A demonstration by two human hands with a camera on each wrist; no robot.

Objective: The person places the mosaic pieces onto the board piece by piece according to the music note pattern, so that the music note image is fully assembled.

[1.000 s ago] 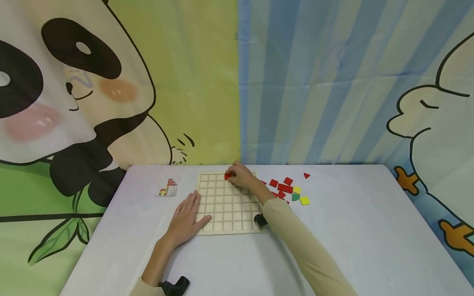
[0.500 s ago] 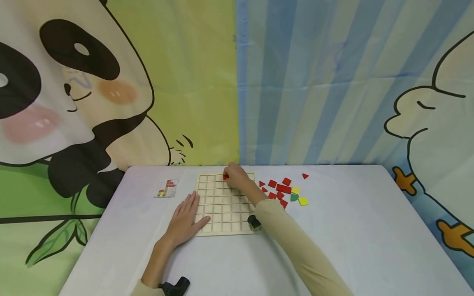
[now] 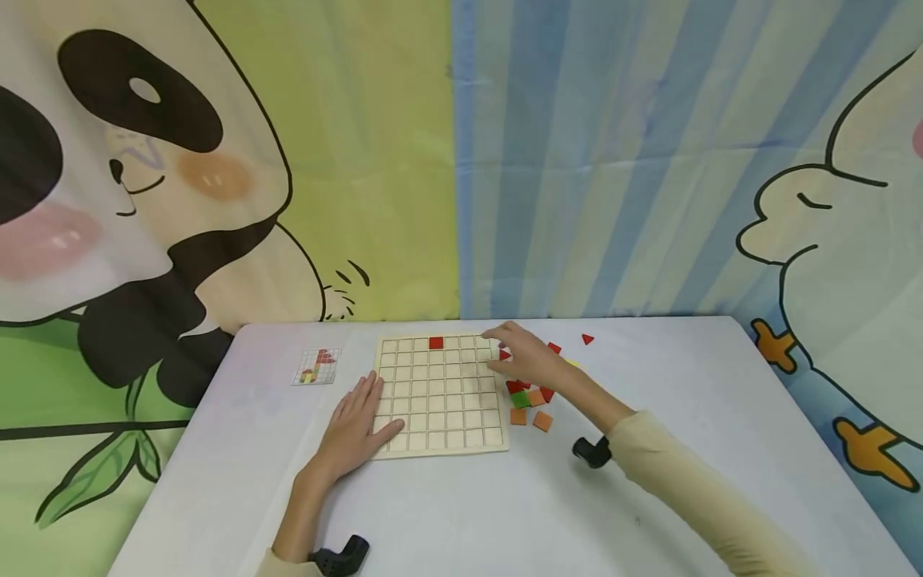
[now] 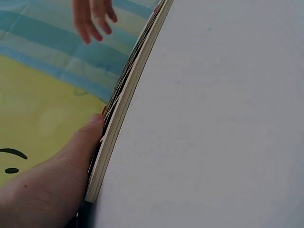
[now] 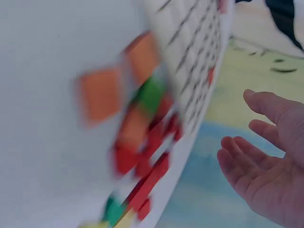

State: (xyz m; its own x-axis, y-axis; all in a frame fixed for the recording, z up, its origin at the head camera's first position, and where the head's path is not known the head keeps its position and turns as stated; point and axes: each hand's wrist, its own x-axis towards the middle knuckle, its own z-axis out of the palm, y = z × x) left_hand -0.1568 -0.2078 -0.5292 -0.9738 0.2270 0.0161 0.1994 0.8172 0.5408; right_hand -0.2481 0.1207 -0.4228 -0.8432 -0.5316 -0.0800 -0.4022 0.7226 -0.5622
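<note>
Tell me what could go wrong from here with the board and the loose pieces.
The loose pieces crowd the board on its right, so the right hand might scatter them.

The left hand rests on the board's left edge; a push could slide the board and perhaps jolt the red square.

The lone red triangle, near the table's far edge, might get knocked off.

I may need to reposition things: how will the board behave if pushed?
The board is probably stiff: its edge runs straight in the left wrist view. Lying flat, it would likely slide rather than tip. The left hand lies along its left edge, so some resistance seems likely.
</note>
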